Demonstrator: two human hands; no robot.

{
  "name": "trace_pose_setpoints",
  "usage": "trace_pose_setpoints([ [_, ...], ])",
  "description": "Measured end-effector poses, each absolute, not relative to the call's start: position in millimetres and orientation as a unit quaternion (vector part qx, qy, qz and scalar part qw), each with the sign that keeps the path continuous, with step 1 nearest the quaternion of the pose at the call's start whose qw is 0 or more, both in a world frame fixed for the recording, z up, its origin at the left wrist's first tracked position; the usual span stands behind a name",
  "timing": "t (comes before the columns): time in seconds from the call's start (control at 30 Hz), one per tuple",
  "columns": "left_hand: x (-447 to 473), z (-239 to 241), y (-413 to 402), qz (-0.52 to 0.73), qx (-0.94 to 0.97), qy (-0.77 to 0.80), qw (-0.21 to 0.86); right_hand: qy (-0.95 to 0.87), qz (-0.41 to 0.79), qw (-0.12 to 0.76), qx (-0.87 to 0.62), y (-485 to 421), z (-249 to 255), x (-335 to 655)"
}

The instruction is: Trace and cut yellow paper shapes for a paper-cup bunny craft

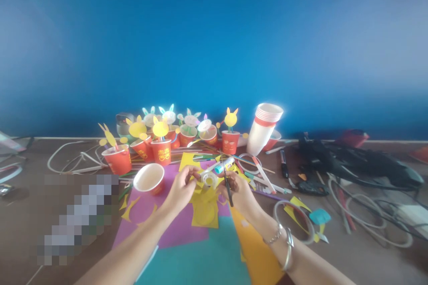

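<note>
My left hand [183, 185] has its thumb and fingers pinched together just left of a clear tape roll [209, 180]. Whatever is between those fingertips is too small to make out. In my right hand [239, 191] is a slim black tool [228, 189] with a thin pointed upper end, held tilted between the fingers. Below both hands lies a yellow paper sheet [204, 216] with a round outline on it. A glue stick [224, 165] lies just beyond the tape. Purple paper [187, 234] and teal paper [197, 262] are spread underneath.
Red cups with yellow animal-shaped cutouts [162, 153] stand along the blue wall. An upright cup [149, 179] is left of my hands, and a leaning stack of white cups [264, 129] stands behind right. Cables [371, 220], a black marker [284, 164] and paper scraps [320, 217] lie rightward.
</note>
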State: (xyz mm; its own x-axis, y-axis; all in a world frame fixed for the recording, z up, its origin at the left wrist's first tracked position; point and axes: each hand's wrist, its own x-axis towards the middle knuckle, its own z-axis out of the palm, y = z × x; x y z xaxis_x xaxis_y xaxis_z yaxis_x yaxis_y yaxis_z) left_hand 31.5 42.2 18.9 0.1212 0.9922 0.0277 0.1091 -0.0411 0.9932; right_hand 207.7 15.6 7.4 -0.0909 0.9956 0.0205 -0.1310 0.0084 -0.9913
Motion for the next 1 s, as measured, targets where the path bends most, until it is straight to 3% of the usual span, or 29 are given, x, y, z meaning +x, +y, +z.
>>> trace_pose_setpoints([
  [0.4,40,30,28,0.34,0.651,0.431,0.525,-0.518,0.502,0.534,-0.441,3,20,200],
  [0.57,23,35,34,0.306,0.717,0.511,0.363,-0.59,0.388,0.476,-0.524,8,12,205],
  [0.67,11,45,34,0.199,0.758,0.563,0.262,-0.656,0.26,0.414,-0.575,9,6,206],
  [0.77,6,49,31,0.089,0.774,0.608,0.153,-0.694,0.211,0.358,-0.588,7,2,206],
  [1.0,17,46,22,0.054,0.797,0.59,0.118,-0.713,0.169,0.278,-0.621,3,6,208],
])
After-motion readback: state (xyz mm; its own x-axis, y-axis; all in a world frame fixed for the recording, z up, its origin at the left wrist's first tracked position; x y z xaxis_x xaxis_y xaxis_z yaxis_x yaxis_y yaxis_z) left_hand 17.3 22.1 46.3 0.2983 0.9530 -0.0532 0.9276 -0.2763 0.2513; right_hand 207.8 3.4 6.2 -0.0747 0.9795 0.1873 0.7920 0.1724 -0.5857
